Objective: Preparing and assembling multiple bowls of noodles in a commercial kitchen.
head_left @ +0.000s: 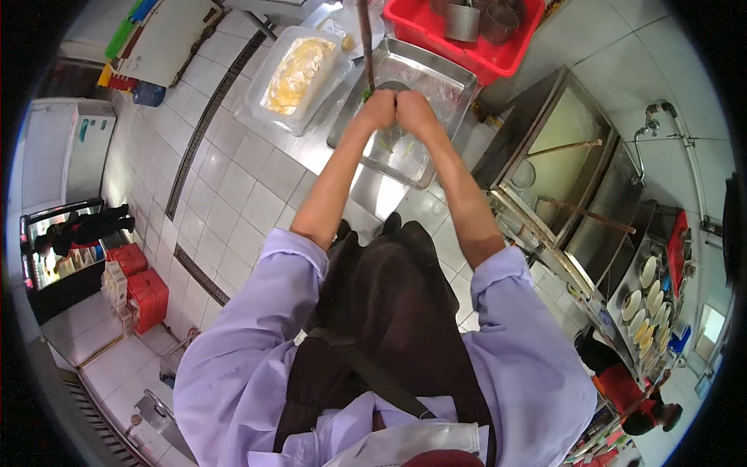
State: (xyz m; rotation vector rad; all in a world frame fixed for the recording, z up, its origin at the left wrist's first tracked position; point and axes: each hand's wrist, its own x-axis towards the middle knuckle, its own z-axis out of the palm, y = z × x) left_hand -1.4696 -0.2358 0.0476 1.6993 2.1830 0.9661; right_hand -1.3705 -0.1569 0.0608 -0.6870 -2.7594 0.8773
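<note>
Both fists meet over a stainless steel tray point(446, 79). My left hand point(379, 110) is curled beside a bit of green leaf point(366, 94). Against it, knuckle to knuckle, is my right hand point(415, 114), also curled. Whatever lies inside the fingers is hidden. Under and behind the fists shows the rounded dark edge of what looks like a strainer basket point(392, 85). A wooden handle point(365, 44) runs from there to the top of the view. Small green scraps point(407, 149) lie in the tray.
Left of the tray stands a plastic tub of floured yellow dough or noodles point(297, 76). A red crate point(475, 61) holds metal cylinders point(463, 23). At right, wooden-handled strainers point(566, 149) rest over a vat of cloudy liquid point(569, 122). Two people point(627, 385) are farther off.
</note>
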